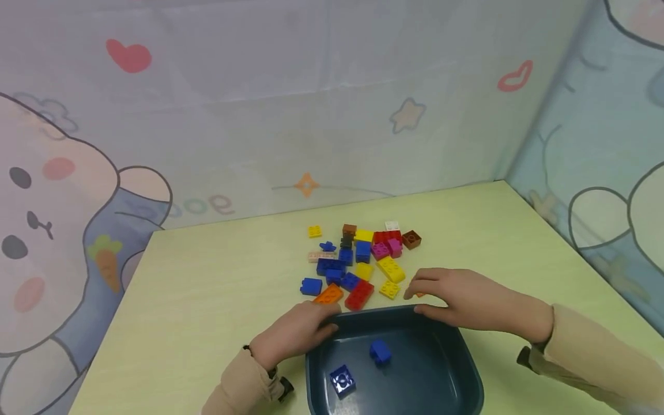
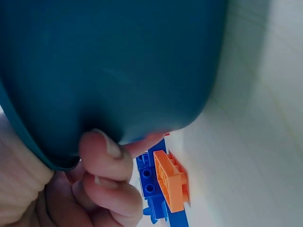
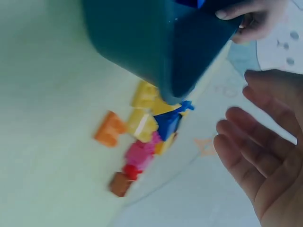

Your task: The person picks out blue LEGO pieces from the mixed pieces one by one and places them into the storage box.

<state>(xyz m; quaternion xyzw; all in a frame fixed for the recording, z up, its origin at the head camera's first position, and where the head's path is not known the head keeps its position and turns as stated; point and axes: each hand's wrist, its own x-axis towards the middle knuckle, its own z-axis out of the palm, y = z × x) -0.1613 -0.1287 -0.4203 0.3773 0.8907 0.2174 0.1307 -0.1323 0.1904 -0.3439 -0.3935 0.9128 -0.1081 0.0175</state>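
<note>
A dark blue-green plastic bin (image 1: 399, 377) stands at the table's near edge, with a blue building block (image 1: 380, 352) and a dark blue square block (image 1: 342, 381) on its floor. My left hand (image 1: 298, 331) grips its far left corner; in the left wrist view the curled fingers (image 2: 106, 161) press the outer wall below the rim. By the far right corner hovers my right hand (image 1: 459, 297), its fingers loosely bent and holding nothing. The right wrist view shows those fingers (image 3: 246, 165) spread apart from the bin. A small orange block (image 3: 110, 128) lies partly hidden beneath this hand in the head view.
Past the bin lies a loose cluster of blocks, among them a red block (image 1: 359, 295), an orange block (image 1: 329, 294), a yellow block (image 1: 391, 269) and a brown block (image 1: 412, 239). A printed cloth (image 1: 332, 115) hangs behind the pale yellow table (image 1: 207, 300).
</note>
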